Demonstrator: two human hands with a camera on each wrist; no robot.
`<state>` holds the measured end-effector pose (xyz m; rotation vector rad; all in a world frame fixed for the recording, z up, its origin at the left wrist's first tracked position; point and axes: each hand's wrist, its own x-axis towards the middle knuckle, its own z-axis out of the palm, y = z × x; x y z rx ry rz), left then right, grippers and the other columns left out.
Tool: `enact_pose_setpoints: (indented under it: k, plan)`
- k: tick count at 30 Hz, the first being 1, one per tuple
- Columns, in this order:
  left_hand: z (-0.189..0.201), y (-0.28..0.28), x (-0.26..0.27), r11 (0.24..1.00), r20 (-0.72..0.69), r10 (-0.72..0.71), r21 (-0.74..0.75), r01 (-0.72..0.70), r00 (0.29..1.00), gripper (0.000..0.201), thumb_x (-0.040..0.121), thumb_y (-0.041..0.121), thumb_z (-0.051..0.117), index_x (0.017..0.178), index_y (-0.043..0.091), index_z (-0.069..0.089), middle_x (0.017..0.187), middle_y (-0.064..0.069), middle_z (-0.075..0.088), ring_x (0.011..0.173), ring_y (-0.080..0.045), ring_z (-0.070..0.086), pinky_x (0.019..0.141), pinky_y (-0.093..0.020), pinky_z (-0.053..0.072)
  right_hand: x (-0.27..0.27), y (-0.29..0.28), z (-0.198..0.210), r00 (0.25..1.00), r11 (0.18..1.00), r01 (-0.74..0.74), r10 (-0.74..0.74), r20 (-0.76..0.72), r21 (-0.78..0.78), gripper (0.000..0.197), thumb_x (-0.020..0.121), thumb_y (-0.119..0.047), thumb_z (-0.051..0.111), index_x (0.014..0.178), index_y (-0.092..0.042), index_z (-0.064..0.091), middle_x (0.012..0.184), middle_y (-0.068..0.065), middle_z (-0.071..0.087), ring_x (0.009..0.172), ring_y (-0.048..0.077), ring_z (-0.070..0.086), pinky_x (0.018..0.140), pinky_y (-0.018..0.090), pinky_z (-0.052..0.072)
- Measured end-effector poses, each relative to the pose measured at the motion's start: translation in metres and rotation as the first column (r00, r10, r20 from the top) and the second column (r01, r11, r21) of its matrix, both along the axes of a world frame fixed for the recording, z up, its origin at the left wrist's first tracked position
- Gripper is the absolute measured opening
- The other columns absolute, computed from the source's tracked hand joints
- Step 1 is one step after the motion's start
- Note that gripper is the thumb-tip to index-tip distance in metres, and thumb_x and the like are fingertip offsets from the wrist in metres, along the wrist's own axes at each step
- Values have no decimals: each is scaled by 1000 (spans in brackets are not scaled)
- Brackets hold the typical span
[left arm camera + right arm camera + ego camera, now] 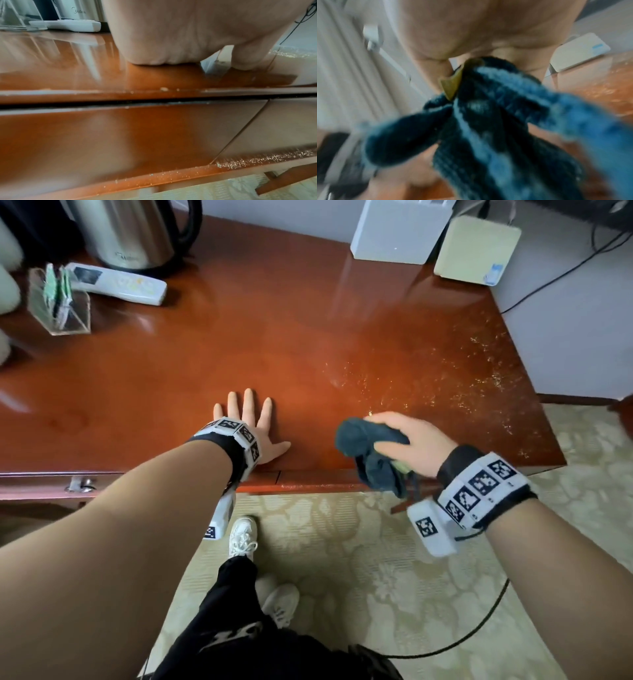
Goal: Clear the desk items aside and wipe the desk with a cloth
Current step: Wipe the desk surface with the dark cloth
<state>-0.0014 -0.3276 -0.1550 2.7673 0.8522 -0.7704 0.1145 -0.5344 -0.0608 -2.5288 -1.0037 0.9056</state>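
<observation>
My right hand [407,440] grips a bunched dark blue cloth [370,453] over the front edge of the red-brown desk [274,337]; part of the cloth hangs below the edge. Close up, the blue cloth [488,128] fills the right wrist view, blurred. My left hand [253,422] lies flat on the desk near its front edge, fingers spread and straight. The left wrist view shows that palm [171,33] pressed on the glossy top. Pale specks [479,378] cover the desk's right part.
At the back left stand a steel kettle [130,231], a white remote [120,282] and a clear acrylic card holder [58,299]. A white box [397,231] and a cream device [476,251] sit at the back right. Patterned carpet [376,559] lies below.
</observation>
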Motion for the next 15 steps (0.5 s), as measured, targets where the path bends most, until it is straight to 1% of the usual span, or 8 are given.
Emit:
enact_pose_setpoints:
  k: [2, 3, 5, 7, 9, 11, 13, 15]
  plan:
    - [1, 0, 0, 1000, -11, 8, -7, -8, 1000, 90, 84, 72, 29, 148, 25, -14, 156, -8, -20, 144, -34, -15, 116, -51, -2, 9, 16, -1, 994, 987, 99, -92, -61, 126, 43, 95, -18, 47, 137, -25, 40, 123, -6, 51, 112, 12, 49, 88, 22, 37]
    - [2, 0, 0, 1000, -16, 12, -11, -12, 1000, 90, 85, 72, 29, 148, 25, -15, 156, -8, -20, 143, -34, -16, 116, -51, -3, 15, 23, -7, 994, 987, 111, -109, -23, 116, 45, 96, -17, 44, 140, -24, 37, 130, -4, 48, 119, 15, 46, 94, 25, 36]
    - [3, 0, 1, 1000, -24, 14, -15, -14, 1000, 89, 85, 71, 29, 148, 25, -15, 156, -8, -21, 143, -33, -16, 116, -51, -3, 25, 35, -21, 975, 987, 160, -161, 155, 15, 52, 94, -12, 37, 144, -24, 30, 149, -1, 30, 135, 23, 32, 109, 33, 30]
    - [4, 0, 1, 1000, -36, 18, -18, -19, 999, 89, 85, 70, 29, 148, 25, -15, 155, -8, -22, 143, -33, -17, 117, -51, -3, 23, 47, -33, 954, 980, 194, -176, 244, -48, 53, 96, -14, 33, 147, -26, 23, 156, -2, 17, 142, 26, 18, 114, 38, 22]
    - [4, 0, 3, 999, -47, 20, -25, -21, 999, 89, 85, 70, 30, 148, 25, -16, 155, -8, -23, 143, -33, -18, 116, -51, -4, 11, 61, -46, 973, 993, 86, -66, 222, -82, 51, 100, -31, 30, 149, -27, 16, 158, -1, 10, 145, 26, 6, 116, 41, 15]
    - [4, 0, 3, 999, -50, 24, -33, -26, 998, 90, 85, 70, 30, 147, 26, -17, 155, -7, -23, 143, -33, -19, 116, -51, -4, -3, 74, -62, 968, 986, -7, 48, 248, -164, 58, 97, -46, 31, 149, -30, 10, 159, 0, 2, 146, 26, -2, 116, 44, 10]
    - [3, 0, 4, 999, -47, 28, -32, -30, 999, 90, 85, 70, 31, 148, 26, -16, 155, -7, -23, 143, -33, -19, 116, -51, -5, -10, 84, -75, 922, 967, -76, 161, 352, -244, 64, 95, -51, 34, 149, -30, 7, 159, 1, -3, 145, 28, -6, 116, 46, 7]
    - [3, 0, 4, 999, -39, 30, -33, -31, 999, 90, 85, 70, 32, 148, 27, -15, 155, -7, -23, 143, -34, -18, 116, -51, -5, -9, 86, -84, 879, 959, -130, 229, 418, -252, 61, 97, -46, 34, 149, -31, 7, 159, 0, -3, 145, 28, -6, 116, 45, 5]
